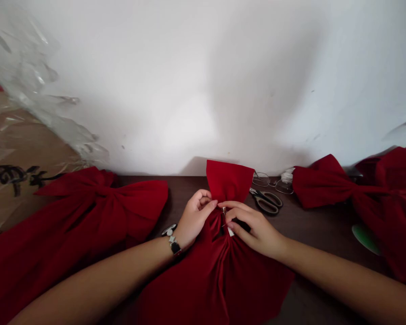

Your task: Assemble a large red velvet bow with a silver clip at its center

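A large red fabric bow (230, 180), gathered tightly at its middle, lies in front of me with its long tails (203, 289) spread toward me. My left hand (198, 216) is closed, thumb and fingers pinching the left side of the gathered part. A narrow silver metal clip (230, 231) lies along the gather. From the right, my right hand (252, 225) has its fingertips closed on this clip, the index finger reaching to the bow's knot. A thin line shows by the right thumb, too fine to make out. Fingers partly hide the clip and the knot.
More red bows lie at the left (101, 194) and right (341, 185). Black-handled scissors (269, 201) and eyeglasses (262, 179) sit behind my right hand. A green round object (366, 239) is at right. A plastic-wrapped cardboard box (23, 149) stands left; a white wall rises behind.
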`<state>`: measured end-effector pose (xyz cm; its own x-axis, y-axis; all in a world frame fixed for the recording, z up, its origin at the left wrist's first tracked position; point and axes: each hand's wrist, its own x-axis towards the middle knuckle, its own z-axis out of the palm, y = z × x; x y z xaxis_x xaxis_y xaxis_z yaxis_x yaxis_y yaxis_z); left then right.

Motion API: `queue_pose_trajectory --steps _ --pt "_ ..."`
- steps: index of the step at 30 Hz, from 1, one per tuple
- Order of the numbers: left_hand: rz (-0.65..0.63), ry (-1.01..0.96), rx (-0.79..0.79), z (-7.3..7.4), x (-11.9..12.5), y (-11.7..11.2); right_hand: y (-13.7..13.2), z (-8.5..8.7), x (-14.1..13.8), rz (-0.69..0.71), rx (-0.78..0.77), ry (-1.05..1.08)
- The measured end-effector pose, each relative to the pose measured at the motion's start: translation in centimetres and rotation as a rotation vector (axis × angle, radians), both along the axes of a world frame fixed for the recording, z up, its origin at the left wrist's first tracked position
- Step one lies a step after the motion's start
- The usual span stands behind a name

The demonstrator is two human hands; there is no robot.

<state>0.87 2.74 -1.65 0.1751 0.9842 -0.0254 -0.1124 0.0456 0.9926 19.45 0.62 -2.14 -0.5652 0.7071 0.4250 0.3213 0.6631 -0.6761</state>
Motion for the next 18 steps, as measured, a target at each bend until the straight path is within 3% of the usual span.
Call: queue_pose_trajectory --steps 5,18 --pt "0.071 -0.012 -0.004 -0.06 -0.13 0.21 0.16 -0.28 -0.02 -0.043 -0.008 0.031" --pt "0.033 -0.152 -0.077 -0.01 -0.49 0.2 0.07 -0.07 0.0 -0.061 0.01 0.069"
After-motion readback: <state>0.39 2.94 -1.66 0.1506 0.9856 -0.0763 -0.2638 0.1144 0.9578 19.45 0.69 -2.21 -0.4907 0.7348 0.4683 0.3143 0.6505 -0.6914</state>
